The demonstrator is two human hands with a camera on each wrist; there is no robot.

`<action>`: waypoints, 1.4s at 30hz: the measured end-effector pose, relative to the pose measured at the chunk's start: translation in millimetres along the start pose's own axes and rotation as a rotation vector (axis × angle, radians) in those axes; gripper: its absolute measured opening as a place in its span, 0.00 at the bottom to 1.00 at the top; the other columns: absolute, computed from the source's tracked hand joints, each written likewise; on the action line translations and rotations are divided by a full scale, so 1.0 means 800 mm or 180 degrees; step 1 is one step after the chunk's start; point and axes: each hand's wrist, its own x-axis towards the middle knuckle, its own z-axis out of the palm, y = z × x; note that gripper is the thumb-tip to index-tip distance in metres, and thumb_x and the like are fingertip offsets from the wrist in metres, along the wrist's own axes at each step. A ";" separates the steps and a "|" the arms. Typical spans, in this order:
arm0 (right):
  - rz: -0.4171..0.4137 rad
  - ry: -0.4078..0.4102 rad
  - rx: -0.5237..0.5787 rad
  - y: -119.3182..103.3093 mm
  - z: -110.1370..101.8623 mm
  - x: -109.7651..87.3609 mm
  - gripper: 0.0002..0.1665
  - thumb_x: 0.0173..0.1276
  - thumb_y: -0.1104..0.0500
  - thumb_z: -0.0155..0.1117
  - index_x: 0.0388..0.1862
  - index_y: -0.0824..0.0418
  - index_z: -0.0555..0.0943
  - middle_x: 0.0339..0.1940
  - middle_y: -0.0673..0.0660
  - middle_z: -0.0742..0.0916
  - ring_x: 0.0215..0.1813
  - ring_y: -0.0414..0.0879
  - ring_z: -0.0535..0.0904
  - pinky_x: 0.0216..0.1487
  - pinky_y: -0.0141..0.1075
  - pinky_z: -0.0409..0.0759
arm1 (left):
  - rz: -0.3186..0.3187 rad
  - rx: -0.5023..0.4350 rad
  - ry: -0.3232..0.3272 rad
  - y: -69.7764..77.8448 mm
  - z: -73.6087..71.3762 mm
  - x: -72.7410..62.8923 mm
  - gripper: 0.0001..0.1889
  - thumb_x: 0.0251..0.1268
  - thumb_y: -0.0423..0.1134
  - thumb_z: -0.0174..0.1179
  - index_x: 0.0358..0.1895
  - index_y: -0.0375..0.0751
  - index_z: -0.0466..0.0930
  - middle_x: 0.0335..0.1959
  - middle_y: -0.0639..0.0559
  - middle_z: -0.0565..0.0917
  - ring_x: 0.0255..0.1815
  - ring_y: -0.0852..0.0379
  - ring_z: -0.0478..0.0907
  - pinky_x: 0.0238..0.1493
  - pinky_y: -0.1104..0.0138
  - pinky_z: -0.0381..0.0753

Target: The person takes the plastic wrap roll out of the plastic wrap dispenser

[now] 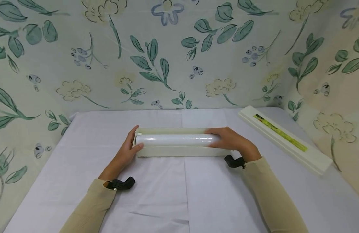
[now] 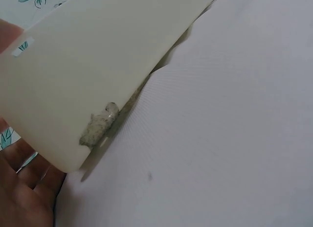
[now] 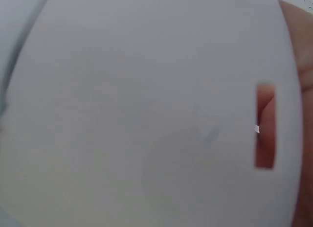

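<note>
A long white dispenser box (image 1: 182, 152) lies open-topped across the middle of the table, with a shiny roll of cling film (image 1: 176, 140) inside it. My left hand (image 1: 125, 153) grips the box's left end, thumb at the front and fingers behind. At the other end, my right hand (image 1: 230, 139) reaches over the box and holds the roll's right end. Its fingers show through a slot (image 3: 265, 126) in the box wall in the right wrist view. The left wrist view shows a greyish patch (image 2: 100, 126) low on the box.
To the right, a long white lid (image 1: 316, 158) with a yellow-green label (image 1: 280, 132) lies at an angle near the table's edge. A white cloth (image 1: 156, 191) with creases covers the table. Behind it hangs a flowered curtain (image 1: 173, 38).
</note>
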 end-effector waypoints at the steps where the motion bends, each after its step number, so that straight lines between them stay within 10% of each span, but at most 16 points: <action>1: -0.0038 0.0015 0.0000 0.000 0.000 0.000 0.31 0.60 0.51 0.72 0.63 0.54 0.77 0.60 0.56 0.80 0.57 0.52 0.75 0.59 0.51 0.72 | -0.0016 -0.0006 0.0009 0.001 0.000 -0.001 0.39 0.72 0.42 0.52 0.78 0.57 0.38 0.76 0.43 0.50 0.76 0.45 0.45 0.71 0.45 0.45; 42: -0.0365 0.0503 0.0018 -0.037 -0.033 -0.040 0.31 0.50 0.43 0.78 0.53 0.49 0.83 0.47 0.49 0.85 0.42 0.47 0.78 0.40 0.39 0.78 | -0.0022 0.0008 0.0051 -0.003 0.008 -0.010 0.40 0.71 0.44 0.53 0.78 0.58 0.38 0.76 0.43 0.50 0.75 0.45 0.47 0.71 0.44 0.46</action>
